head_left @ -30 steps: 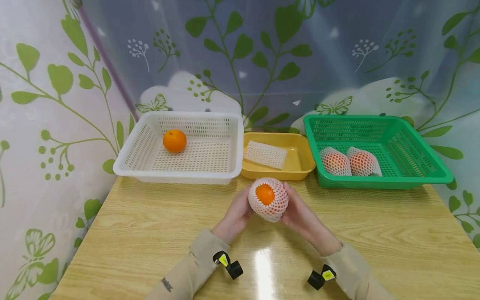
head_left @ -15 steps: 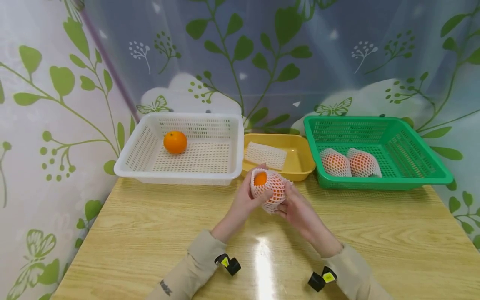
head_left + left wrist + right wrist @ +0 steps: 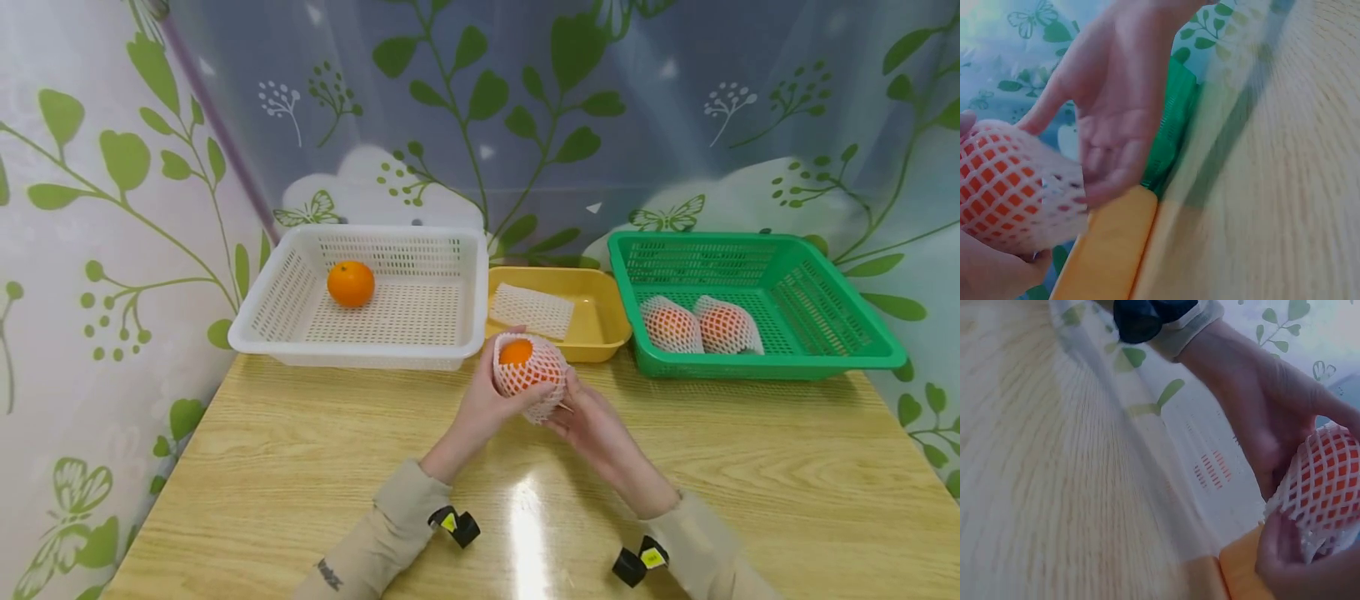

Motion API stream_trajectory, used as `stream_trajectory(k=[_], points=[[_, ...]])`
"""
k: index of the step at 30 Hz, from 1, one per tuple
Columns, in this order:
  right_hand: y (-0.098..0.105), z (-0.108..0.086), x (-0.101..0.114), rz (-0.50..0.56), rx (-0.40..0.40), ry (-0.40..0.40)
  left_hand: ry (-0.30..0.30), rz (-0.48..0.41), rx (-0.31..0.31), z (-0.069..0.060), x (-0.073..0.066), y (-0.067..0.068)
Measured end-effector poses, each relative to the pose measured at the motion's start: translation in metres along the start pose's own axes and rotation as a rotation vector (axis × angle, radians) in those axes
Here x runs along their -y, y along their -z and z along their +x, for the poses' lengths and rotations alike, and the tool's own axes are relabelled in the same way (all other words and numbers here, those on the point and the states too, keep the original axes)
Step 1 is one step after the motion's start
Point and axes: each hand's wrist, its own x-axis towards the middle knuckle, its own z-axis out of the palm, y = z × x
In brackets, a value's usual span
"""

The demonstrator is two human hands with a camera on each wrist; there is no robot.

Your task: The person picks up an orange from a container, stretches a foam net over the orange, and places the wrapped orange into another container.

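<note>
An orange [image 3: 516,352] sits inside a white foam net sleeve [image 3: 542,367], held above the table in front of the yellow tray. Bare peel shows through the sleeve's opening at the upper left. My left hand [image 3: 480,400] grips the fruit from the left, thumb laid across the netting. On the other side, my right hand [image 3: 596,425] pinches the sleeve's lower right end between thumb and fingers. In the left wrist view the loose end of the foam net [image 3: 1063,206] reaches the right hand's fingers. The right wrist view shows the netting [image 3: 1325,481] stretched over the fruit.
A white basket [image 3: 360,354] at the left contains one bare orange [image 3: 351,284]. The yellow tray [image 3: 603,321] in the middle has a flat foam net [image 3: 532,310] in it. Two netted oranges [image 3: 671,325] lie in the green basket [image 3: 772,362] at the right.
The netted orange has turned and shifted slightly left, so its bare patch faces further up and left. My left thumb has come across the front of the netting.
</note>
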Motion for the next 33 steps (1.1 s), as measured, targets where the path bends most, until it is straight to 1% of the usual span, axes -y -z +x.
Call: stream_trajectory(k=[3,5,6,8,12,14,15,17,21,23,28,33], points=[[0.001,0.000,0.000,-0.062,-0.111,0.049,-0.011,-0.022,-0.019,0.001,-0.003,0.001],[0.002,0.000,0.001,-0.158,-0.152,0.115,0.000,-0.025,-0.031,0.002,-0.005,0.002],[0.003,0.000,0.002,-0.222,-0.153,0.155,0.010,-0.026,-0.035,0.002,-0.005,0.003],[0.003,-0.001,0.003,-0.367,-0.106,0.255,0.040,-0.022,-0.032,0.001,-0.006,0.004],[0.001,-0.003,0.004,-0.748,-0.046,0.448,0.089,0.010,0.024,0.000,-0.007,0.004],[-0.001,-0.004,0.003,-0.881,-0.046,0.506,0.103,0.033,0.054,-0.001,-0.007,0.003],[-0.002,-0.004,0.002,-0.922,-0.050,0.518,0.109,0.039,0.067,-0.002,-0.007,0.002],[-0.004,-0.005,0.001,-0.952,-0.060,0.530,0.118,0.046,0.090,-0.003,-0.007,0.000],[-0.008,-0.006,0.002,-0.905,-0.084,0.515,0.128,0.044,0.112,-0.004,-0.006,-0.002],[-0.009,-0.007,0.003,-0.882,-0.094,0.505,0.136,0.042,0.107,-0.004,-0.005,-0.003],[-0.008,-0.007,0.005,-0.810,-0.084,0.493,0.158,0.038,0.081,-0.004,-0.004,-0.006],[-0.006,-0.007,0.006,-0.786,-0.094,0.468,0.150,0.066,0.065,-0.007,-0.004,-0.008]])
